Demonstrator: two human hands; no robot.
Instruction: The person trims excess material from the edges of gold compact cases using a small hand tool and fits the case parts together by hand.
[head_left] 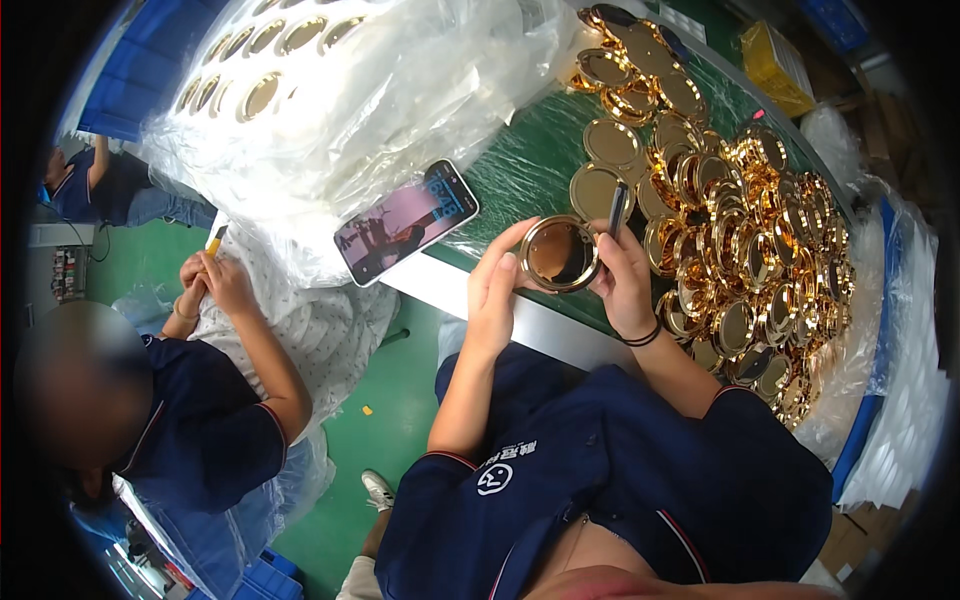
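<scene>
A shiny gold round lid (558, 254) with a mirror-like face is held up over the near edge of the table. My left hand (493, 298) grips its left rim between thumb and fingers. My right hand (627, 285) is closed around a slim dark pen-like tool (618, 212) that points up and away from me. Its fingers also meet the lid's right rim. Just beyond the lid, two more gold lids (612, 143) lie flat on the green table. A large heap of gold lids (735, 240) spreads to the right of my right hand.
A phone (408, 222) with a lit screen lies left of my left hand. Behind it, clear plastic wrap (370, 130) covers rows of gold lids. At the left sits a co-worker, whose hands (215, 282) hold a yellow tool. A yellow box (776, 68) stands far right.
</scene>
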